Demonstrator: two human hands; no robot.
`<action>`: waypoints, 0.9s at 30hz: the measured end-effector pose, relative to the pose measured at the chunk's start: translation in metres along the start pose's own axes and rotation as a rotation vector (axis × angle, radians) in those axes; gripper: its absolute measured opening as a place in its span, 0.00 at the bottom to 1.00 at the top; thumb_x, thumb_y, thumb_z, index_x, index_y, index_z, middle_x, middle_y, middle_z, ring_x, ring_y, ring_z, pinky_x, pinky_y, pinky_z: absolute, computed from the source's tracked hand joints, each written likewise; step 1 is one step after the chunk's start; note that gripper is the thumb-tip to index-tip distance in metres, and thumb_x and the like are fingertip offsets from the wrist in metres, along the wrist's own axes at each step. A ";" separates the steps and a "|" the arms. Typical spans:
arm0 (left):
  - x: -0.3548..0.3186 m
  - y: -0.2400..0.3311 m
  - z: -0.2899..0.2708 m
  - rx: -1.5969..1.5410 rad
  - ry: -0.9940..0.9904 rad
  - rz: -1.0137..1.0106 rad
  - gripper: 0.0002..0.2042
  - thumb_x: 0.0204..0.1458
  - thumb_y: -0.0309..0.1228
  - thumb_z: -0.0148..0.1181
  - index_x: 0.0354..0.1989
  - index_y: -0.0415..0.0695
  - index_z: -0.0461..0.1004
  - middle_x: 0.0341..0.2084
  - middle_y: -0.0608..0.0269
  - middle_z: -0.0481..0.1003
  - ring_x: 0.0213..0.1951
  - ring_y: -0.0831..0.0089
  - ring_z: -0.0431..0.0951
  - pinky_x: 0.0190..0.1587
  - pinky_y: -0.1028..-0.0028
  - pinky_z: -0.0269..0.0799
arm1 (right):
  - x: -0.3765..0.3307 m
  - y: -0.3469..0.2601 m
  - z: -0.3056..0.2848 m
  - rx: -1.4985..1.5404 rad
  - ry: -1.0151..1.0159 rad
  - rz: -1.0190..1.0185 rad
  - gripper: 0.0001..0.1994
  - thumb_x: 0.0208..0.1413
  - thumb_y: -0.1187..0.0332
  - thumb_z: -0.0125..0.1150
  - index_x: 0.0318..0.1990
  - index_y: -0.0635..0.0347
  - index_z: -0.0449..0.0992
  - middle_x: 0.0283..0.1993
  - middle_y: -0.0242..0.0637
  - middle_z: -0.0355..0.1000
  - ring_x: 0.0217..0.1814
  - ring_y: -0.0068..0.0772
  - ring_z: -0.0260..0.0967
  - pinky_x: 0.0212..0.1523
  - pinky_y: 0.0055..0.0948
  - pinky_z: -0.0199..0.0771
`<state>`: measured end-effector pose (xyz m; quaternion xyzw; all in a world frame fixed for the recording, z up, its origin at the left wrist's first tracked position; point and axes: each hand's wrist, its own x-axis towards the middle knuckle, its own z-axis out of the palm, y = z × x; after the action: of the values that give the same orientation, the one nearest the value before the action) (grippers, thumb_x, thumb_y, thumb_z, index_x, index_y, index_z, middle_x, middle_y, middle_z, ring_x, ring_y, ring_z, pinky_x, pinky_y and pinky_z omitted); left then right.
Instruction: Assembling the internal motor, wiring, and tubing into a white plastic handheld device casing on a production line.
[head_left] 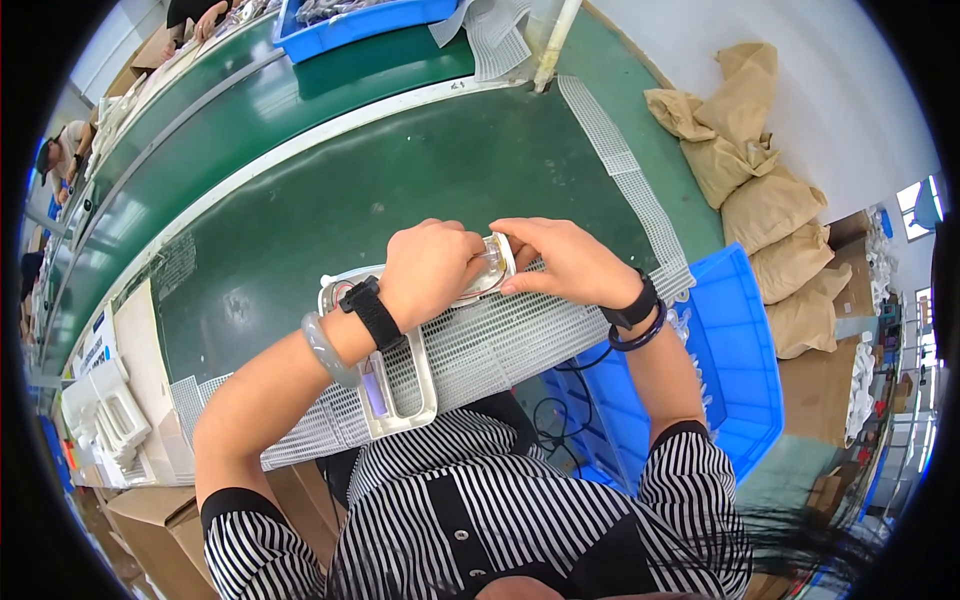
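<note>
- Left hand (430,272): curled over one end of a clear plastic piece (490,268), fingers closed on it; black wrist strap and pale bangle on the forearm.
- Right hand (568,262): gripping the opposite end of the same clear plastic piece, thumb along its lower edge; dark bands at the wrist.
- Clear plastic piece: held between both hands, just above the white mesh mat (500,345) at the table's near edge.
- Clear plastic tray (400,395): flat on the mat under the left forearm, small purple part inside.
- Green table (330,200): beneath the mat, mesh strip running along its right side.
- Blue bin (740,370): right of the body, below table level.
- Tan sacks (760,190): piled against the wall, well apart.
- White moulded parts (105,400): stacked far left.
</note>
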<state>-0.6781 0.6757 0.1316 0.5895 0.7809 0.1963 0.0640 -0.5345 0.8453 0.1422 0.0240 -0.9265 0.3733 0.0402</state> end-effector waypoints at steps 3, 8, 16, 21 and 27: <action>0.001 -0.001 0.005 0.055 -0.008 0.010 0.07 0.50 0.35 0.62 0.26 0.48 0.81 0.25 0.64 0.77 0.33 0.60 0.79 0.33 0.61 0.74 | 0.000 0.007 0.004 0.041 -0.022 0.047 0.33 0.47 0.65 0.76 0.59 0.70 0.69 0.43 0.48 0.78 0.40 0.42 0.79 0.43 0.35 0.77; 0.004 -0.003 0.016 0.179 -0.024 0.029 0.06 0.50 0.35 0.62 0.25 0.51 0.81 0.24 0.67 0.77 0.33 0.63 0.79 0.31 0.62 0.74 | 0.001 0.016 0.005 0.354 -0.132 0.235 0.33 0.55 0.69 0.72 0.66 0.71 0.64 0.48 0.44 0.79 0.45 0.26 0.78 0.49 0.28 0.76; 0.003 -0.004 0.021 0.198 0.007 0.040 0.06 0.50 0.35 0.62 0.24 0.50 0.80 0.24 0.68 0.76 0.33 0.64 0.78 0.31 0.62 0.75 | 0.001 0.030 0.013 0.516 -0.046 0.210 0.28 0.61 0.67 0.66 0.64 0.73 0.66 0.42 0.45 0.80 0.41 0.26 0.77 0.45 0.26 0.77; 0.002 -0.003 0.020 0.219 0.023 0.048 0.06 0.49 0.35 0.62 0.24 0.49 0.80 0.24 0.68 0.76 0.33 0.64 0.78 0.31 0.62 0.75 | 0.000 0.018 0.016 0.409 -0.044 0.237 0.28 0.60 0.65 0.66 0.64 0.70 0.68 0.43 0.47 0.81 0.40 0.31 0.79 0.44 0.28 0.77; 0.001 -0.005 0.023 0.233 0.015 0.059 0.07 0.49 0.35 0.62 0.23 0.49 0.80 0.24 0.68 0.76 0.33 0.64 0.78 0.31 0.63 0.75 | -0.003 0.015 0.021 0.235 -0.006 0.229 0.29 0.60 0.62 0.66 0.65 0.65 0.67 0.44 0.46 0.80 0.43 0.39 0.79 0.41 0.33 0.77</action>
<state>-0.6752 0.6813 0.1086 0.6141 0.7812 0.1105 -0.0168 -0.5343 0.8417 0.1161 -0.0761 -0.8732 0.4812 -0.0085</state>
